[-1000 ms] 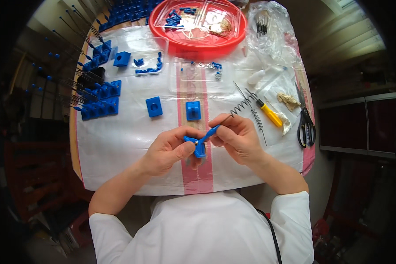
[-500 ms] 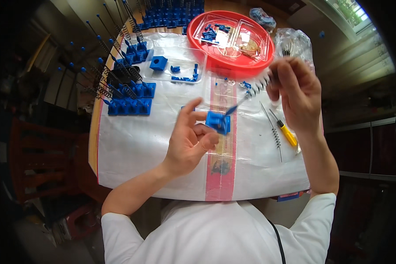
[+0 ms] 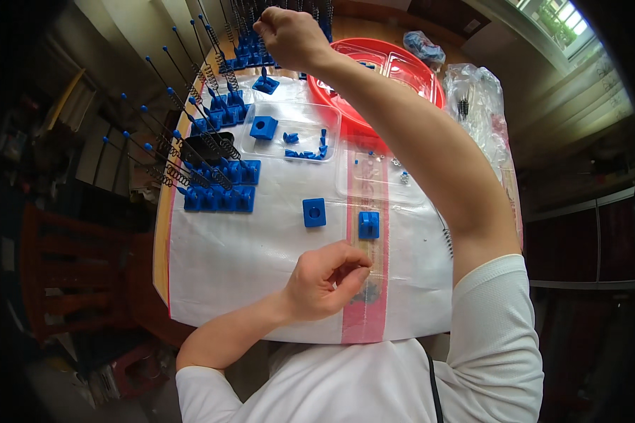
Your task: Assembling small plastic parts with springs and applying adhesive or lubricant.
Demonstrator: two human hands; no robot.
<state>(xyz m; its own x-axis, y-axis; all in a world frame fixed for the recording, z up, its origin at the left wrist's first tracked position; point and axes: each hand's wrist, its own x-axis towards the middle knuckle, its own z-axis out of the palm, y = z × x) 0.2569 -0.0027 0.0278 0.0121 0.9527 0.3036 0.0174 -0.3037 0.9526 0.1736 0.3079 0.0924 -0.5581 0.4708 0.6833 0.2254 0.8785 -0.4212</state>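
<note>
My right hand (image 3: 287, 34) is stretched out to the far left of the table, its fingers pinched together. Below them stands a blue square base (image 3: 266, 85) with a pointed stem rising toward the fingertips; the thin spring rod in my grip is mostly hidden. My left hand (image 3: 326, 282) rests low over the near middle, fingers curled and thumb against the forefinger, with nothing visible between them. Just beyond it lie a ridged blue block (image 3: 368, 225) and a blue block with a round hole (image 3: 314, 212).
Rows of blue bases (image 3: 219, 199) carrying tall springy rods line the left side. A clear tray (image 3: 293, 144) holds a blue cube and small blue pieces. Behind my right forearm sit a red basin (image 3: 346, 106) and a clear plastic bag (image 3: 476, 92). A loose spring (image 3: 447, 238) lies at right.
My right hand has swung from the right side to the far left, carrying the spring rod and blue base. My left hand has drawn back nearer and curled. The forearm now hides the yellow-handled screwdriver.
</note>
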